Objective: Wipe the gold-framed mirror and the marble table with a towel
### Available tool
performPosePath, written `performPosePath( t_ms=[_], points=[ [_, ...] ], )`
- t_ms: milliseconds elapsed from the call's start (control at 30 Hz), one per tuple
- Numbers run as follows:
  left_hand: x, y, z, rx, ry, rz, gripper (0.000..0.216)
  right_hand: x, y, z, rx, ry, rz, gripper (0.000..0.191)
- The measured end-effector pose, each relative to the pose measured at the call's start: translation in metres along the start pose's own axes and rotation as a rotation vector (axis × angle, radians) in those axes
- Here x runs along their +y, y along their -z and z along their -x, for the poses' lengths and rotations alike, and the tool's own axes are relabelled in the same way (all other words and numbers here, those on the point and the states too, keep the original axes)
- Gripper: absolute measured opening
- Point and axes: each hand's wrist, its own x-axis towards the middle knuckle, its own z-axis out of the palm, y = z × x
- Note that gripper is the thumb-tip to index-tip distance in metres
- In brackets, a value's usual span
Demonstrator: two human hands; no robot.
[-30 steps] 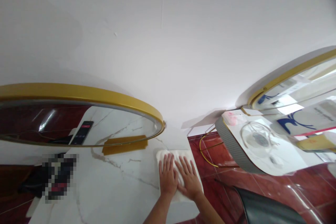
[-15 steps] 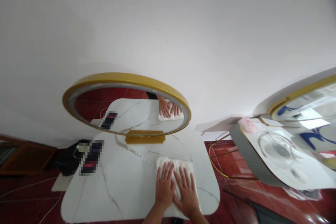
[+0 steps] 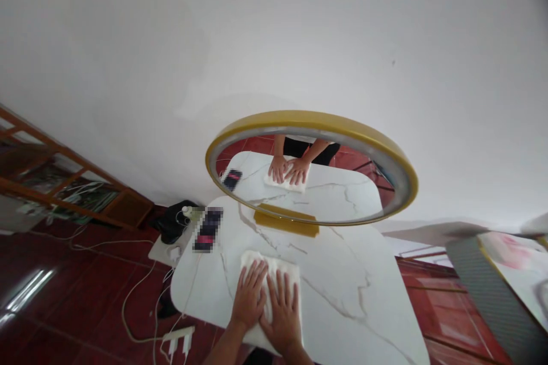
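Way out to the left of the left grip (image 3: 248, 300), a wooden shelf (image 3: 81, 179) runs along the wall (image 3: 128, 63), with red floor (image 3: 72, 308) spreading below it. Coming in closer, a black bag (image 3: 169, 227) sits just off the tabletop's (image 3: 351, 291) rounded left edge, and lower down, outside that edge, pale cords (image 3: 124, 309) loop over to a power strip (image 3: 184, 331). Onto the tabletop: a dark slab (image 3: 208, 230), its detail blurred out, lies along the left edge, ahead and left of the left grip, a short strip of white surface between.

Here's the left grip, palm down, fingers slightly parted, flat on the white cloth (image 3: 285, 266)! The cloth lies under both hands, poking out past the fingertips, its near end close to the front edge. Right alongside, the right grip (image 3: 283, 315), flat too, fingers fanned wider. Ahead of them, a gold base (image 3: 291, 226), with a gold-rimmed mirror (image 3: 338, 194) over it showing both hands.

To the right of the right grip, there's the room: a broad stretch of tabletop out to the right edge, then floor, then a second, ribbed-sided tabletop (image 3: 524, 282) well apart.
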Motion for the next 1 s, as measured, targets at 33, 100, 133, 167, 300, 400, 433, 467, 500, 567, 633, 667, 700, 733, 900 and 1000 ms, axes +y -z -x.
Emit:
performPosePath(
  t_ms=[33, 100, 133, 167, 300, 400, 433, 467, 500, 567, 633, 667, 700, 733, 900, 1000],
  points=[
    [-0.011, 0.003, 0.003, -0.002, 0.007, -0.006, 0.065, -0.010, -0.003, -0.005, 0.003, 0.006, -0.003, 0.076],
    [-0.031, 0.008, 0.010, 0.001, 0.034, -0.018, 0.064, -0.029, -0.010, -0.015, 0.001, 0.025, -0.010, 0.077],
    [-0.040, 0.010, 0.014, 0.001, 0.051, -0.024, 0.064, -0.038, -0.013, -0.020, -0.002, 0.034, -0.013, 0.077],
    [-0.049, 0.012, 0.018, 0.001, 0.067, -0.032, 0.064, -0.046, -0.016, -0.025, -0.008, 0.042, -0.015, 0.077],
    [-0.081, 0.020, 0.031, 0.010, 0.119, -0.048, 0.063, -0.078, -0.024, -0.041, -0.032, 0.084, -0.026, 0.077],
    [-0.097, 0.024, 0.037, 0.019, 0.134, -0.046, 0.062, -0.093, -0.027, -0.050, -0.047, 0.114, -0.031, 0.077],
    [-0.100, 0.025, 0.039, 0.022, 0.138, -0.045, 0.062, -0.096, -0.028, -0.051, -0.050, 0.118, -0.030, 0.077],
    [-0.102, 0.025, 0.039, 0.027, 0.144, -0.046, 0.062, -0.098, -0.028, -0.052, -0.051, 0.122, -0.027, 0.077],
    [-0.103, 0.025, 0.039, 0.032, 0.150, -0.047, 0.062, -0.099, -0.028, -0.053, -0.052, 0.125, -0.023, 0.077],
    [-0.103, 0.025, 0.037, 0.039, 0.156, -0.043, 0.062, -0.099, -0.029, -0.052, -0.059, 0.142, -0.010, 0.076],
    [-0.103, 0.024, 0.031, 0.037, 0.141, -0.032, 0.062, -0.097, -0.030, -0.052, -0.069, 0.138, 0.008, 0.075],
    [-0.103, 0.024, 0.027, 0.036, 0.129, -0.025, 0.062, -0.096, -0.031, -0.052, -0.073, 0.128, 0.017, 0.074],
    [-0.103, 0.024, 0.022, 0.036, 0.115, -0.017, 0.062, -0.096, -0.032, -0.053, -0.072, 0.112, 0.026, 0.072],
    [-0.104, 0.023, 0.017, 0.037, 0.102, -0.010, 0.062, -0.095, -0.033, -0.054, -0.066, 0.091, 0.035, 0.071],
    [-0.109, 0.017, -0.014, 0.035, 0.073, 0.008, 0.061, -0.091, -0.035, -0.072, -0.033, 0.040, 0.065, 0.066],
    [-0.114, 0.012, -0.033, 0.028, 0.072, 0.010, 0.061, -0.087, -0.039, -0.086, -0.016, -0.006, 0.070, 0.064]
  ],
)
